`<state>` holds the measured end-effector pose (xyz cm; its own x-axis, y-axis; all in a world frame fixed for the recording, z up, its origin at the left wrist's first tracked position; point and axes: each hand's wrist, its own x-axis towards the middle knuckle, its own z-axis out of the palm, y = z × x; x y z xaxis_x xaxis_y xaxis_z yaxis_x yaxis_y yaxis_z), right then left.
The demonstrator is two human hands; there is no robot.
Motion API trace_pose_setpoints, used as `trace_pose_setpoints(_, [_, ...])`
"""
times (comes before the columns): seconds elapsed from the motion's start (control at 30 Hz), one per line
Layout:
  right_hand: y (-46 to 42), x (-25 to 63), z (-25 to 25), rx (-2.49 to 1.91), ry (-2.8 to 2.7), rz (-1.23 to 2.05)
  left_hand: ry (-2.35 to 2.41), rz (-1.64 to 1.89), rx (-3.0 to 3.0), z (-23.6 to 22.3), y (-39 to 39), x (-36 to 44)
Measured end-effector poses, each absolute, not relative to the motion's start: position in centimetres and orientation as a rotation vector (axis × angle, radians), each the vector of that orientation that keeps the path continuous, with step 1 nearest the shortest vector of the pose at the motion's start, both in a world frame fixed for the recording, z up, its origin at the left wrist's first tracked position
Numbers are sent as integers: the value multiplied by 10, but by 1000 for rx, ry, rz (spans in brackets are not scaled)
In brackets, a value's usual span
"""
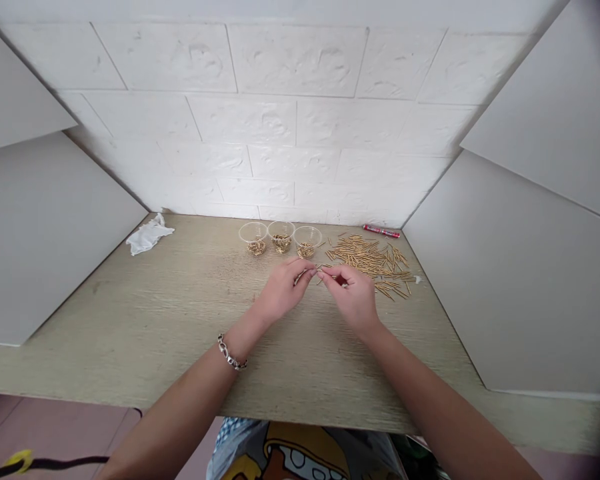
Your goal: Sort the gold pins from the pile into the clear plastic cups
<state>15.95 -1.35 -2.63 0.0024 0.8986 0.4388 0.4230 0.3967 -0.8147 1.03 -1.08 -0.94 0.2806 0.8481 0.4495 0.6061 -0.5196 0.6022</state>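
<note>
My left hand (286, 285) and my right hand (355, 297) meet at the fingertips over the middle of the table, just in front of the cups. Both are closed in a pinch, thumb against forefinger. Whatever lies between the fingertips is too small to make out. Close behind my left hand stand three clear plastic cups, the left cup (253, 232), the middle cup (281, 231) and the right cup (308, 237), each with small gold-coloured pieces in the bottom. A loose pile of thin gold-coloured rods (363, 255) spreads out behind and to the right of my right hand.
A crumpled white tissue (150, 233) lies at the back left of the wooden table (155, 333). By the back right corner is a red wrapped tube (381, 231). White panels (55, 227) flank the table on both sides, with a white brick-patterned wall (280, 120) behind.
</note>
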Motion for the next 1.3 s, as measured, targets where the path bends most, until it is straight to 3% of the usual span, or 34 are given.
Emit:
trace_pose_setpoints(1.0, [-13, 162, -22, -1146, -1661, 571, 1286, 1101, 2215, -9, -10, 9])
trace_pose_setpoints(1.3, [-7, 164, -27, -1167, -1660, 725, 1306, 1063, 2213, -8, -10, 9])
